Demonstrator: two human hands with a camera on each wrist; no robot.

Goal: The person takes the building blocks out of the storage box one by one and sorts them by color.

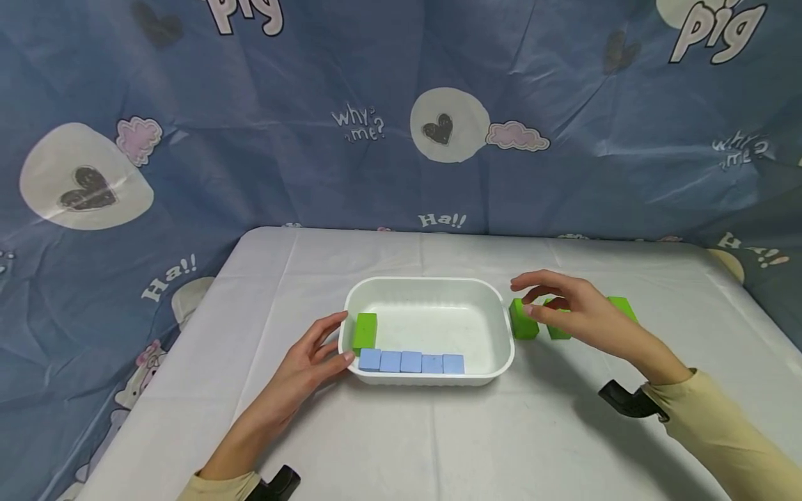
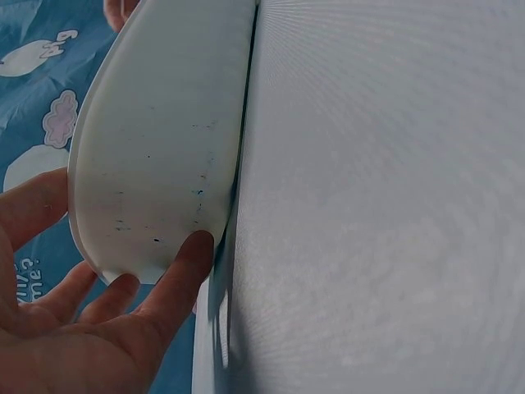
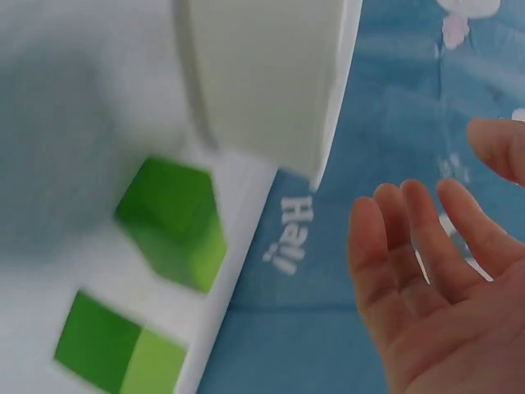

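Note:
A white plastic tray (image 1: 432, 380) stands on the table, and my left hand (image 1: 307, 365) holds its left end, thumb at the near corner and fingers along the end wall. In the left wrist view that hand's fingers touch the tray's outer wall (image 2: 156, 148). A green block (image 1: 365, 330) sits inside at the left, behind a row of several light blue blocks (image 1: 411, 362) along the near wall. My right hand (image 1: 573, 309) hovers beside the tray's right end above a green block (image 1: 523, 328) and another green block (image 1: 559, 334). Nothing is between its fingers.
A further green block (image 1: 622, 307) lies behind the right hand, partly hidden. The table wears a white cloth (image 1: 388, 445). A blue printed curtain (image 1: 301, 174) hangs behind the table's far edge.

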